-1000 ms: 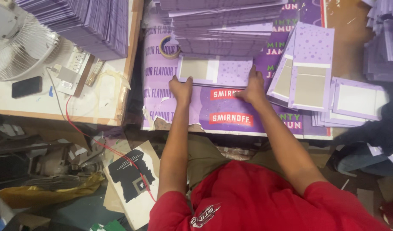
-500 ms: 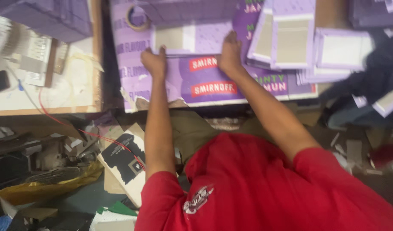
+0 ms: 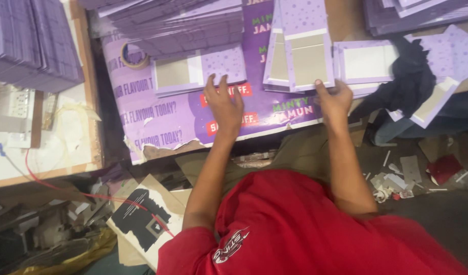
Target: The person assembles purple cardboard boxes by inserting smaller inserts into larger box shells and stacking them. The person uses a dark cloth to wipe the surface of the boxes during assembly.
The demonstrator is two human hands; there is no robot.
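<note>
Left hand (image 3: 224, 106): flat and spread, fingers open, palm down on the purple poster (image 3: 183, 119) that covers the desk, fingertips just below a flat card (image 3: 199, 71); it grips nothing.
Right hand (image 3: 334, 99): curled loosely at the lower edge of the folded card (image 3: 300, 51), thumb and fingertips touching that edge; whether it pinches the card or only steadies it, I cannot tell.
Folded card: lavender, dotted, with grey board panels, lying partly opened on the poster, between the flat card and another card (image 3: 366, 61) at the right.
Flat card: lies square on the poster, just beside the tape roll (image 3: 133, 56).
Stacks: card piles (image 3: 178, 23) behind the work area, more on the far left (image 3: 30, 46).
Cloth: a dark cloth (image 3: 402, 86) lies over the cards at the right.
Doing it well: judging by the hands, keep the left palm flat for support, take the folded card by its edge only, and lift it level so the panels do not crease.
</note>
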